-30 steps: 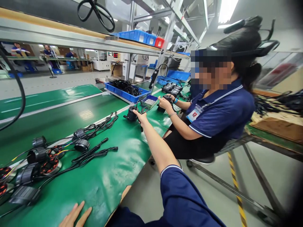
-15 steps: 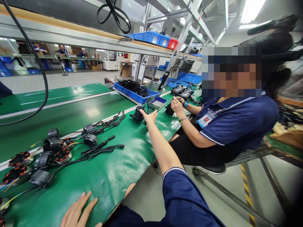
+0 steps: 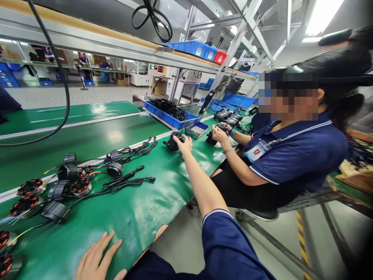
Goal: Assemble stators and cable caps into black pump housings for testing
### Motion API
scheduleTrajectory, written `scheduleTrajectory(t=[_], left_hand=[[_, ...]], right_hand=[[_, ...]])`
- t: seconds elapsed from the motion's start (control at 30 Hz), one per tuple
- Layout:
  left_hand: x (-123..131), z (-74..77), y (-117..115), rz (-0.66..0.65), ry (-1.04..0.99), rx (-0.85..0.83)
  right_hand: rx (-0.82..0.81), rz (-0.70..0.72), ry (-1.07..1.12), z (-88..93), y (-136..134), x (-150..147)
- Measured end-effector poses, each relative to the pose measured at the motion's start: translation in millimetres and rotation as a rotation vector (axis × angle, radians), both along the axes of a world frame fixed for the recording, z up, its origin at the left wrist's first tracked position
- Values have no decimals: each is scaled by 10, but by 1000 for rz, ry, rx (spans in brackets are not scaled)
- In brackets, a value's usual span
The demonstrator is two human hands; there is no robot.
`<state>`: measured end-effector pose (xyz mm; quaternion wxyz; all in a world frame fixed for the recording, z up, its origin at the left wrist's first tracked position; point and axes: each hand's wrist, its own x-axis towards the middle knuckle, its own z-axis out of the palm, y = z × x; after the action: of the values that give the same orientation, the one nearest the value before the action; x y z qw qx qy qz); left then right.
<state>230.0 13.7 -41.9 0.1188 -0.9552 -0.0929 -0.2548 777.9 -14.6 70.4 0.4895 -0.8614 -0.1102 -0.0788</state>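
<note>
My right hand [image 3: 184, 146] reaches far out over the green mat, thumb and fingers closed around the near right side of a black motor housing [image 3: 171, 144]. That housing has a black cable at its top and rests on the mat. Near the front edge, my left hand [image 3: 99, 256] lies flat with its fingers spread, holding nothing. To its left are several stators with orange-red windings [image 3: 81, 187] and dark ribbed caps [image 3: 56, 212], joined to coloured wires and black cables [image 3: 128, 181].
A blue bin of black cables [image 3: 171, 120] and a small tray of tiny parts [image 3: 197, 129] stand beyond my right hand. A co-worker [image 3: 291, 155] sits at the right, handling a black part. A metal shelf [image 3: 116, 48] spans overhead; a cable loop [image 3: 67, 93] hangs at left.
My right hand, earlier spread beside the black motor housing, has closed onto it. My left hand stays flat on the mat. The view has shifted slightly.
</note>
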Motion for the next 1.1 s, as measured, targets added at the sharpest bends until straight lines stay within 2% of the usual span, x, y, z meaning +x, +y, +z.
scheduleTrajectory(t=[0.17,0.23,0.27,0.33,0.4,0.5,0.57,0.63,0.73,0.87,0.97,1.1], left_hand=[[14,283,-202,78,-15,-168],[25,372,-296,114,21,-266],[27,411,-324,128,32,-325],[-6,486,-316,163,-4,-431],[-132,563,-208,254,-141,-470],[-503,676,108,531,-387,-384],[-779,725,353,732,-445,-324],[-990,732,558,833,-391,-306],[-1164,686,718,804,-243,-294],[-1416,655,726,708,-85,-366],[-1707,688,690,610,-23,-455],[-1926,791,610,530,-4,-588]], right_hand=[[72,-10,-232,102,-50,-288],[126,46,-349,137,-6,-532],[154,119,-406,144,36,-692],[221,388,-571,134,147,-1103],[231,760,-693,102,274,-1617],[148,1279,-693,24,498,-2429],[89,1500,-644,-53,681,-2890],[8,1637,-620,-152,882,-3244],[-81,1741,-615,-309,1148,-3601],[-148,1748,-567,-415,1299,-3871],[-274,1834,-441,-347,1191,-3964],[-386,2023,-178,-119,805,-3913]])
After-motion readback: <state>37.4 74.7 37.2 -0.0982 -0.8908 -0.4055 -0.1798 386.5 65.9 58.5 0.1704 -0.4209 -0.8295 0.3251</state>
